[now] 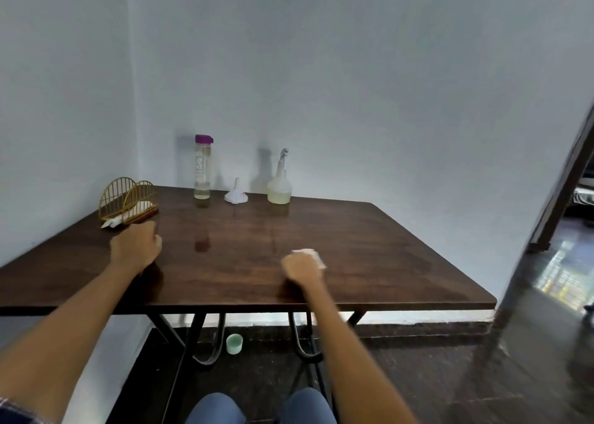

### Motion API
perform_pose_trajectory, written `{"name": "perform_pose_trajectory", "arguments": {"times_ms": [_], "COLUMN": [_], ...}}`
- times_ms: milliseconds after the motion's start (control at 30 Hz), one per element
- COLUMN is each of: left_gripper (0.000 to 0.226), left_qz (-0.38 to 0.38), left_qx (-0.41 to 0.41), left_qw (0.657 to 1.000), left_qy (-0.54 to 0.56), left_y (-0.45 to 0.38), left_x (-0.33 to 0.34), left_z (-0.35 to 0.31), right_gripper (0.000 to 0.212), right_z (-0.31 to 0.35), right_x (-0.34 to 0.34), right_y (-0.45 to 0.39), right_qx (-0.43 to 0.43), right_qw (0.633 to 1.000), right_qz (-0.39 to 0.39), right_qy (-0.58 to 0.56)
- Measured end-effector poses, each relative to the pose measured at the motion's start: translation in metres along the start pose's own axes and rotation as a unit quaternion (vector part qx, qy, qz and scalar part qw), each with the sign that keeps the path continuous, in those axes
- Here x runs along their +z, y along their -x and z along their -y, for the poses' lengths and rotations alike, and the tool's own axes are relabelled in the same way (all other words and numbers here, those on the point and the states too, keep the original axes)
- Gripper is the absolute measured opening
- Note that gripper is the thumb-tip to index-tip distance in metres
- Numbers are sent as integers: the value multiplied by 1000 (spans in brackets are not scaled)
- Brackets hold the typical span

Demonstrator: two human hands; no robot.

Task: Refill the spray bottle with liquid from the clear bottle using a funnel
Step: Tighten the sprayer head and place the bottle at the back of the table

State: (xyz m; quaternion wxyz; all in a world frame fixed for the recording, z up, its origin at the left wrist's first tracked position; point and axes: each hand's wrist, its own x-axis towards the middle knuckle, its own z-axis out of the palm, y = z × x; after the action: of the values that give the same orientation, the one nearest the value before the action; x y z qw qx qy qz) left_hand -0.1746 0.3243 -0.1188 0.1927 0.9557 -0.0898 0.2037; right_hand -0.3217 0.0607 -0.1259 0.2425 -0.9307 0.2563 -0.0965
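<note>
At the back of the brown table [353, 256] stand three things in a row by the wall. The tall clear bottle [202, 169] with a purple cap holds a little liquid at its bottom. A white funnel [236, 193] lies mouth down, spout up, to its right. The spray bottle [279, 182] with a grey-white trigger head holds pale yellowish liquid low down. My left hand [136, 245] rests on the table as a fist holding nothing I can see. My right hand [303, 267] grips a crumpled white tissue [313, 255] on the table top. Both hands are well short of the bottles.
A gold wire napkin holder [128, 200] with white napkins stands at the table's back left corner. Walls close the left and back sides. Under the table are dark metal legs and a small green cup [234, 343] on the floor. A doorway opens at right.
</note>
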Motion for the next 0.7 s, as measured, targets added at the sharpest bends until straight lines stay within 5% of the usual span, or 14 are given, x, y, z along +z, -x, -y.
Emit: {"name": "perform_pose_trajectory", "arguments": {"times_ms": [133, 267, 400, 700], "left_gripper": [28, 30, 30, 30], "left_qz": [-91, -106, -115, -73], "left_qx": [3, -5, 2, 118], "left_qw": [996, 993, 993, 989], "left_qy": [-25, -52, -35, 53], "left_y": [17, 26, 33, 67], "left_x": [-12, -18, -22, 11], "left_z": [23, 28, 16, -108], "right_gripper": [39, 37, 33, 41], "right_z": [119, 156, 114, -59], "right_x": [69, 97, 93, 10], "right_y": [68, 108, 96, 78], "right_qx": [-176, -294, -329, -232], "right_qw": [984, 954, 944, 963], "right_qz": [11, 51, 14, -124], "right_qy": [-1, 6, -17, 53]}}
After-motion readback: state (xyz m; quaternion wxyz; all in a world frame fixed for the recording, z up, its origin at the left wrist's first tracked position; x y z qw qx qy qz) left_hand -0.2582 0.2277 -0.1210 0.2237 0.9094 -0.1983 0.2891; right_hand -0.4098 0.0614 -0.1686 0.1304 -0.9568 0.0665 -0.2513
